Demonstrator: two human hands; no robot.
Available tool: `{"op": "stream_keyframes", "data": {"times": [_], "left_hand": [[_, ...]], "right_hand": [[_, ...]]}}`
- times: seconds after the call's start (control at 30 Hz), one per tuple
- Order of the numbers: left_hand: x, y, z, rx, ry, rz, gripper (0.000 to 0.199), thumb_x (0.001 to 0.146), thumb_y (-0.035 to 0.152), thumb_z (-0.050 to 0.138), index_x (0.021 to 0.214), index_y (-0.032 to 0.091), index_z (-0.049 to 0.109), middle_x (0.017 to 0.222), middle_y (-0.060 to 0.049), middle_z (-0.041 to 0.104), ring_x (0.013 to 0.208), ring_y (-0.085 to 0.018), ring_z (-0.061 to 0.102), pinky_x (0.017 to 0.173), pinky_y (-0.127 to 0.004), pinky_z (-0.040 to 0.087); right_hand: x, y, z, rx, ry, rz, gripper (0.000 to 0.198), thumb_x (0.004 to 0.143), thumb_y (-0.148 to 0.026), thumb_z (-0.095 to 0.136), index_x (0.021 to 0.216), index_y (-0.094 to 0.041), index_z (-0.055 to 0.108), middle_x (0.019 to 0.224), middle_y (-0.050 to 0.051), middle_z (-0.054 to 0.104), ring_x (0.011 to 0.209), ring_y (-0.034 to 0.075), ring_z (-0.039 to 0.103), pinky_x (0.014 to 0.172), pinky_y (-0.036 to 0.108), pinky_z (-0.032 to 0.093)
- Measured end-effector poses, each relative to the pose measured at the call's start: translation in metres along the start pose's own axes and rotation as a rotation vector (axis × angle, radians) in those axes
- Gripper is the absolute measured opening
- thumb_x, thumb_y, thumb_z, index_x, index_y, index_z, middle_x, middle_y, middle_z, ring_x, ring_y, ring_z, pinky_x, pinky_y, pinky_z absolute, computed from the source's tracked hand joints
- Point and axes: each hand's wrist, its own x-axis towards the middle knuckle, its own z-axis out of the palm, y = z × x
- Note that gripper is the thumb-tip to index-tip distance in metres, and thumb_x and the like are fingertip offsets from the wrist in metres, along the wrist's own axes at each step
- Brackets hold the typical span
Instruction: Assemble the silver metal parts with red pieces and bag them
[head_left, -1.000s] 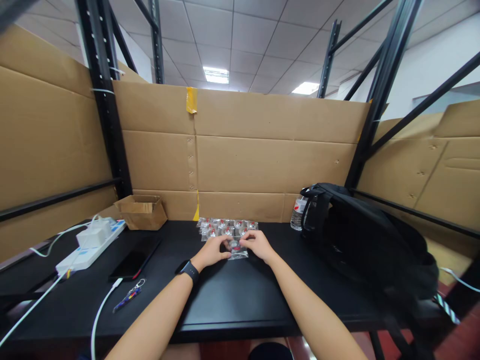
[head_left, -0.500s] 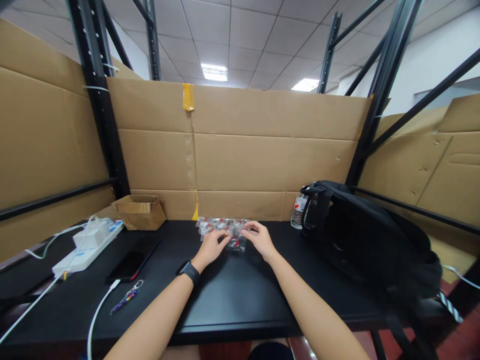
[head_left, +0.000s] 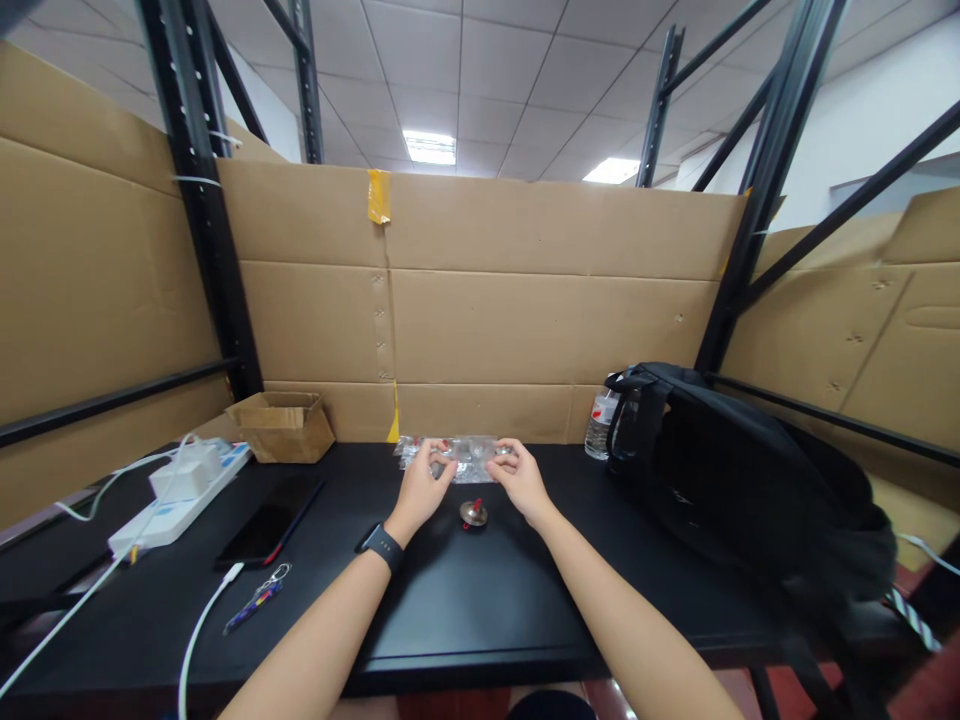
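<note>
A small silver spinning top [head_left: 473,514] with a red stem lies on the black table, just nearer to me than my hands. Between my fingers a clear plastic bag [head_left: 472,470] is stretched flat. My left hand [head_left: 424,486] pinches its left side with thumb and forefinger. At its other side my right hand [head_left: 523,484] has the fingers closed in a pinch. Behind my hands lie several more small clear bags [head_left: 407,449] with red bits inside, partly covered by my left hand.
To the left are a power strip [head_left: 161,510] with a white charger, a phone [head_left: 270,520], a keychain [head_left: 257,603] and an open cardboard box [head_left: 283,425]. On the right stand a water bottle [head_left: 599,425] and a black backpack [head_left: 735,500]. Cardboard walls [head_left: 540,320] enclose the table.
The spinning top has come out of the bag between my hands and now rests on the table in front of them. My hands have stayed almost in place.
</note>
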Motion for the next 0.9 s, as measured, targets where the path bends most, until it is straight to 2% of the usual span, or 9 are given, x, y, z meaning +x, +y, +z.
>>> {"op": "stream_keyframes", "data": {"times": [0.1, 0.17, 0.27, 0.43, 0.53, 0.63, 0.7, 0.8, 0.9], "left_hand": [[0.000, 0.006, -0.007, 0.072, -0.010, 0.111, 0.009, 0.088, 0.020, 0.048, 0.096, 0.022, 0.053, 0.091, -0.003, 0.066, 0.089, -0.020, 0.064, 0.085, -0.033, 0.045], [-0.002, 0.012, -0.012, 0.172, -0.066, 0.222, 0.019, 0.080, 0.016, 0.050, 0.097, 0.021, 0.056, 0.101, -0.005, 0.065, 0.099, -0.023, 0.060, 0.091, -0.037, 0.042], [-0.007, 0.022, -0.014, 0.336, -0.188, 0.347, 0.041, 0.072, 0.016, 0.059, 0.112, 0.023, 0.059, 0.117, -0.008, 0.064, 0.116, -0.029, 0.053, 0.100, -0.042, 0.036], [-0.006, 0.022, -0.006, 0.517, -0.301, 0.358, 0.023, 0.086, 0.015, 0.052, 0.099, 0.026, 0.068, 0.103, -0.007, 0.071, 0.110, -0.027, 0.055, 0.099, -0.044, 0.031], [0.005, 0.005, -0.023, 0.594, -0.186, 0.234, 0.019, 0.087, 0.018, 0.055, 0.095, 0.026, 0.070, 0.106, -0.007, 0.073, 0.110, -0.028, 0.055, 0.099, -0.047, 0.028], [0.015, -0.024, -0.062, 0.710, 0.072, -0.040, 0.021, 0.090, 0.025, 0.052, 0.097, 0.023, 0.072, 0.113, -0.011, 0.072, 0.114, -0.031, 0.052, 0.099, -0.050, 0.025], [0.018, -0.047, -0.088, 0.795, 0.158, -0.211, 0.027, 0.092, 0.028, 0.048, 0.103, 0.022, 0.072, 0.116, -0.014, 0.071, 0.116, -0.033, 0.051, 0.099, -0.053, 0.025], [0.017, -0.077, -0.109, 0.875, 0.104, -0.432, 0.032, 0.087, 0.030, 0.052, 0.113, 0.020, 0.070, 0.112, -0.018, 0.070, 0.118, -0.038, 0.051, 0.096, -0.056, 0.029], [0.014, -0.088, -0.102, 0.850, -0.029, -0.516, 0.054, 0.082, 0.037, 0.060, 0.132, 0.019, 0.058, 0.126, -0.022, 0.064, 0.125, -0.043, 0.047, 0.095, -0.059, 0.034]], "right_hand": [[0.000, 0.000, 0.001, -0.017, 0.038, 0.051, 0.045, 0.071, -0.034, 0.077, 0.106, -0.022, 0.051, 0.067, -0.004, 0.066, 0.056, 0.013, 0.060, 0.051, 0.022, 0.042], [-0.001, 0.002, 0.000, -0.042, 0.069, 0.075, 0.045, 0.071, -0.034, 0.076, 0.106, -0.022, 0.051, 0.066, -0.004, 0.066, 0.054, 0.013, 0.059, 0.048, 0.020, 0.038], [-0.001, 0.004, -0.002, -0.068, 0.075, 0.095, 0.046, 0.069, -0.035, 0.077, 0.105, -0.021, 0.051, 0.065, -0.004, 0.066, 0.052, 0.012, 0.056, 0.046, 0.020, 0.037], [-0.001, 0.005, -0.004, -0.072, -0.053, 0.129, 0.045, 0.073, -0.039, 0.074, 0.109, -0.022, 0.054, 0.070, -0.003, 0.066, 0.059, 0.014, 0.061, 0.049, 0.020, 0.040], [0.002, 0.007, -0.010, -0.150, -0.071, 0.138, 0.039, 0.074, -0.043, 0.072, 0.103, -0.021, 0.058, 0.075, -0.001, 0.067, 0.061, 0.014, 0.061, 0.049, 0.021, 0.040], [0.004, 0.010, -0.019, -0.235, -0.105, 0.122, 0.036, 0.072, -0.042, 0.074, 0.097, -0.019, 0.062, 0.071, -0.001, 0.065, 0.058, 0.013, 0.058, 0.052, 0.023, 0.042], [0.004, 0.012, -0.024, -0.279, -0.145, 0.087, 0.035, 0.074, -0.042, 0.073, 0.097, -0.018, 0.064, 0.072, -0.001, 0.066, 0.058, 0.012, 0.057, 0.056, 0.024, 0.044], [0.002, 0.009, -0.027, -0.380, -0.281, 0.012, 0.035, 0.074, -0.041, 0.075, 0.099, -0.017, 0.068, 0.084, 0.003, 0.070, 0.069, 0.014, 0.062, 0.068, 0.027, 0.049], [-0.004, 0.000, -0.025, -0.505, -0.502, -0.052, 0.047, 0.069, -0.037, 0.082, 0.112, -0.021, 0.071, 0.109, 0.007, 0.072, 0.095, 0.020, 0.065, 0.082, 0.032, 0.051]]}}
